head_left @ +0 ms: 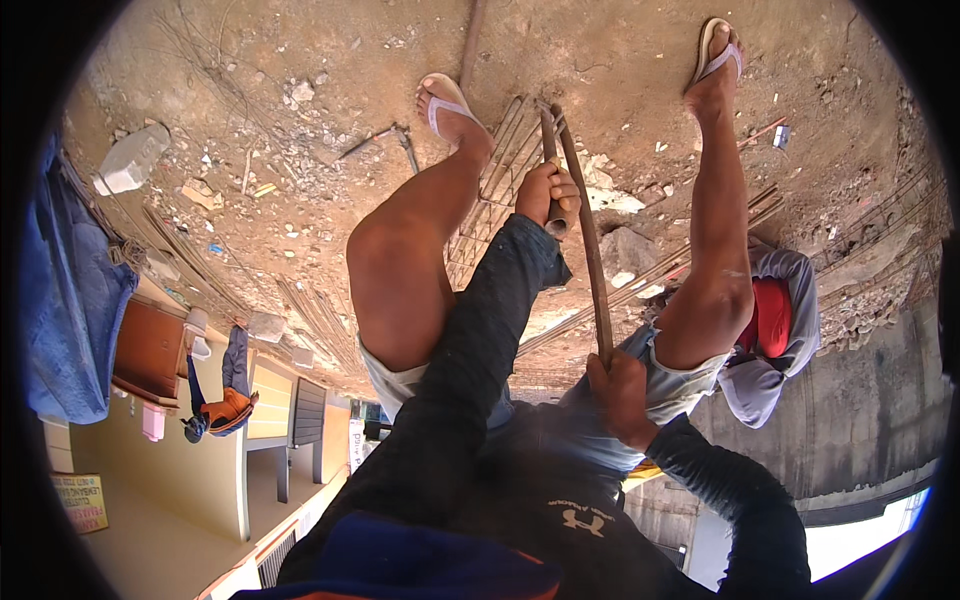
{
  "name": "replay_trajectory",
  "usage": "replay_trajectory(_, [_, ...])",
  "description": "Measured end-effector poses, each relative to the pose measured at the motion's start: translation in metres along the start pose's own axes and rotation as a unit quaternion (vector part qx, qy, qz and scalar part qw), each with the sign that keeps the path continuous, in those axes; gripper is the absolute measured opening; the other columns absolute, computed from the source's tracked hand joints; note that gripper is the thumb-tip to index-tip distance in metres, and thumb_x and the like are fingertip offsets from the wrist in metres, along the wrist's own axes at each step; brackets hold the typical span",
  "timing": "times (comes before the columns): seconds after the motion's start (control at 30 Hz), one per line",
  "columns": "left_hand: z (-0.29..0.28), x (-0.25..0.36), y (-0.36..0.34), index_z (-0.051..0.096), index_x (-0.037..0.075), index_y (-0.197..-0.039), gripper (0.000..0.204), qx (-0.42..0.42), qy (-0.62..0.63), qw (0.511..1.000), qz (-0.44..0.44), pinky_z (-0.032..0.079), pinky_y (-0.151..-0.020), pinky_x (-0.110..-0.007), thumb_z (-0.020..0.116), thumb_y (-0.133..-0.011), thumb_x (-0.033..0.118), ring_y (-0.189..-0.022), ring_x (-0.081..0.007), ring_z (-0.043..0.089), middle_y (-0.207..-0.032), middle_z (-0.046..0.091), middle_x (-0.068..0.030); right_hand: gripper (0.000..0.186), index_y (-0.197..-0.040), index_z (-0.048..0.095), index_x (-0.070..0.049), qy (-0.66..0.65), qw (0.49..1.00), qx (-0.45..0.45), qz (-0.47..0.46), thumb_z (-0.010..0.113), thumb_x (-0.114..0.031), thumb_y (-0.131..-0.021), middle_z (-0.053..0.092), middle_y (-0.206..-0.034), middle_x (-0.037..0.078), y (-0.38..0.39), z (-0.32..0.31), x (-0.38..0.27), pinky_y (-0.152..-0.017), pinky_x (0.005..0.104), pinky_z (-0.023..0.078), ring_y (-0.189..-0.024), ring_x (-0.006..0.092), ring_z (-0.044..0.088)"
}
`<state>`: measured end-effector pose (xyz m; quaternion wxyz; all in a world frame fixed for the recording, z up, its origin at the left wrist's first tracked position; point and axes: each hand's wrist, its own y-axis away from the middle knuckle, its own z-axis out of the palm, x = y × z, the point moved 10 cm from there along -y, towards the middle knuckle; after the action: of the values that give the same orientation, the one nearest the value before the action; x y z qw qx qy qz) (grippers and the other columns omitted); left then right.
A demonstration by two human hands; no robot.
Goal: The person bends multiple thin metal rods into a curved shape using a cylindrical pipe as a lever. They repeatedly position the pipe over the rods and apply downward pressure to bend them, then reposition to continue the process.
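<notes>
My left hand [548, 195] is wrapped round a short hollow metal pipe [548, 140], whose open lower end shows just below the fingers. Lower and to the right, my right hand [622, 398] grips the near end of a long, brown, slightly curved bar [590, 225]. That bar slants away toward the pipe's far end, where both come close to bent rebar [510, 105]. Whether they touch it I cannot tell. Beneath my left hand, a rebar frame [480, 225] of thin rods lies on the ground, partly hidden by my arm and leg.
My sandaled feet stand either side of the tools. An angled metal tool [405, 140] and a concrete block [135, 158] lie leftward; loose rods [660, 275] run rightward. One person [775, 320] in grey and red is close at right; another [225, 395] in orange is farther left.
</notes>
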<state>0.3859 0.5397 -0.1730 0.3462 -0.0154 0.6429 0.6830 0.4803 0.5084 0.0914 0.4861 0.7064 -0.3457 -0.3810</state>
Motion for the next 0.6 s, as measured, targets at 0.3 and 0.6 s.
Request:
replay_trajectory(0.3, [-0.011, 0.013, 0.014, 0.047, 0.012, -0.093, 0.017, -0.013, -0.008, 0.997, -0.080, 0.048, -0.047, -0.029, 0.048, -0.106, 0.023, -0.053, -0.0067, 0.046, -0.067, 0.046, 0.0071, 0.027, -0.076, 0.061, 0.000, 0.018, 0.992, 0.068, 0.102, 0.064, -0.022, -0.091, 0.063, -0.066, 0.025, 0.031, 0.104, 0.033, -0.059, 0.0505, 0.052, -0.063, 0.0442, 0.066])
replay_trajectory(0.6, [-0.008, 0.010, 0.004, 0.045, 0.017, -0.069, 0.033, 0.006, -0.017, 0.996, -0.082, 0.043, -0.044, -0.025, 0.051, -0.101, 0.021, -0.047, -0.0081, 0.045, -0.057, 0.046, 0.0064, 0.040, -0.069, 0.063, 0.008, 0.059, 0.993, 0.074, 0.077, 0.065, -0.027, -0.090, 0.063, -0.068, 0.029, 0.021, 0.060, 0.013, -0.066, 0.0530, 0.053, -0.068, 0.0456, 0.067])
